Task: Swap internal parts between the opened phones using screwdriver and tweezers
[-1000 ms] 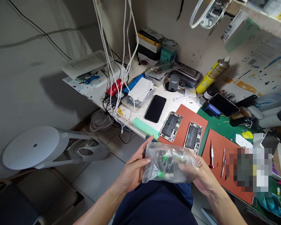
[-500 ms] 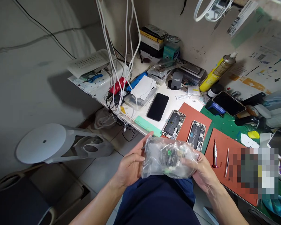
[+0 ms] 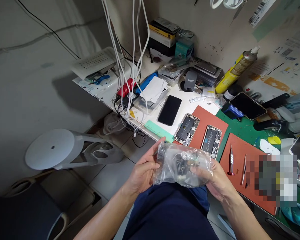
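Dark chair (image 3: 27, 210): sat down in the bottom left corner, well apart from the desk (image 3: 148, 69).
White cables (image 3: 148, 28): hung in a messy bunch over the desk's front edge.
Left hand (image 3: 145, 170): had the left end pinched, thumb on the near side, index finger pointing up along the corner; the other fingers were partly hidden.
Dark phone (image 3: 169, 110): lay flat, screen up, on the white part of the desk.
Plastic bag (image 3: 168, 166): clear and crinkly, held up between both hands, in front of the desk and over the person's dark blue clothing. Dark bits inside, too blurry to name.
Opened phones (image 3: 187, 129): two of 'em, innards showing, side by side on a reddish mat (image 3: 208, 116), just beyond the bag.
Right hand (image 3: 218, 181): gripped the right end, thumb pressed against it; couldn't see the fingers behind.
Screwdriver (image 3: 231, 160): lay on the second reddish mat (image 3: 240, 145), right of that hand.
Tweezers (image 3: 244, 170): just beside it, not touching.
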Tool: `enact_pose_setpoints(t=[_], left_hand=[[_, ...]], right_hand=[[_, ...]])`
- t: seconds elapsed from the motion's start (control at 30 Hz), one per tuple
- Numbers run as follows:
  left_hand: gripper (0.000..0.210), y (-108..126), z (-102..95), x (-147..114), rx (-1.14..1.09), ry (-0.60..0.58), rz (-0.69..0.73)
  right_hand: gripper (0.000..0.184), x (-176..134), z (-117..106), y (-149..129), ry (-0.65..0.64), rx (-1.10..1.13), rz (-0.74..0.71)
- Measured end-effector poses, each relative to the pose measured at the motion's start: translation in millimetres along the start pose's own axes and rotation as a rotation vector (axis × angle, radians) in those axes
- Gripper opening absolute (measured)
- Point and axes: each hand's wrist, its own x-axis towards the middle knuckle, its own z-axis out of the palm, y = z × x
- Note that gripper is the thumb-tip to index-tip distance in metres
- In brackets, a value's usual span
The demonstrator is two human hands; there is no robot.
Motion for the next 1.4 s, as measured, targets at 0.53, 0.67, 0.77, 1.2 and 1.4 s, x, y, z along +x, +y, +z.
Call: enact_pose_setpoints(t=[0.53, 0.67, 0.77, 1.2, 1.4], left_hand=[[0.057, -4, 0.0, 4, 0.074, 0.023, 0.056], [0.049, -5, 1.9, 6, 0.089, 0.033, 0.091], [0.05, -4, 2.0, 7, 0.085, 0.06, 0.109], [0.054, 13, -0.5, 23, 0.052, 0.198, 0.14], [0.057, 32, 1.9, 45, 0.116, 0.207, 0.189]], right_hand=[[0.053, -12, -10, -14, 0.094, 0.045, -0.025], [0.053, -19, -13, -22, 0.129, -0.004, 0.007], [0.048, -23, -17, -25, 0.17, -0.018, 0.014], [0.048, -14, -40, -23, 0.362, 0.147, -0.117], [0.045, -12, -45, -29, 0.343, 0.198, -0.229]])
